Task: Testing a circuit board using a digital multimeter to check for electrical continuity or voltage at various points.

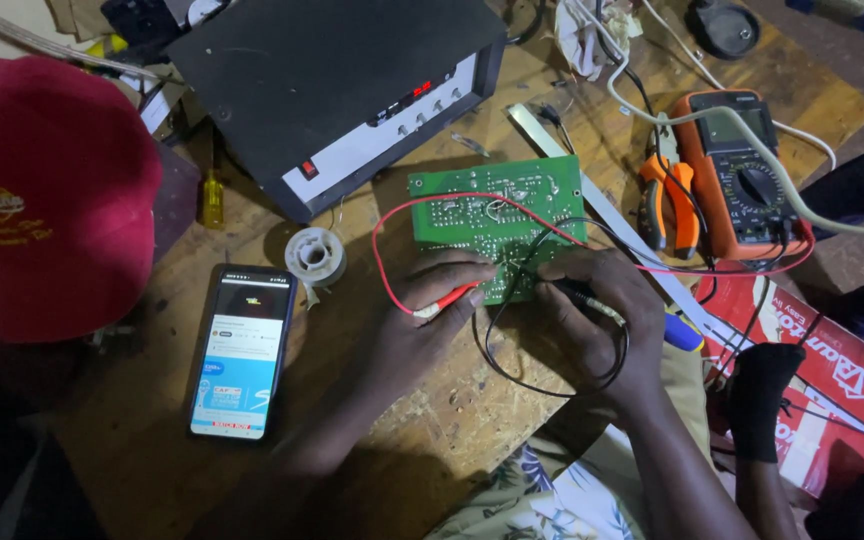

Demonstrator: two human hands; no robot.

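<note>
Your left hand [422, 310] pinches the red probe [449, 297], your right hand [602, 310] pinches the black probe [584, 293]; both tips on the green circuit board [497, 205], mid-surface [452, 420], w/ orange multimeter [742, 175] to the right.

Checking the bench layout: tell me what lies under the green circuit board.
The green circuit board rests on the wooden table. A red wire loops out beside it. Whatever lies directly beneath is covered.
</note>
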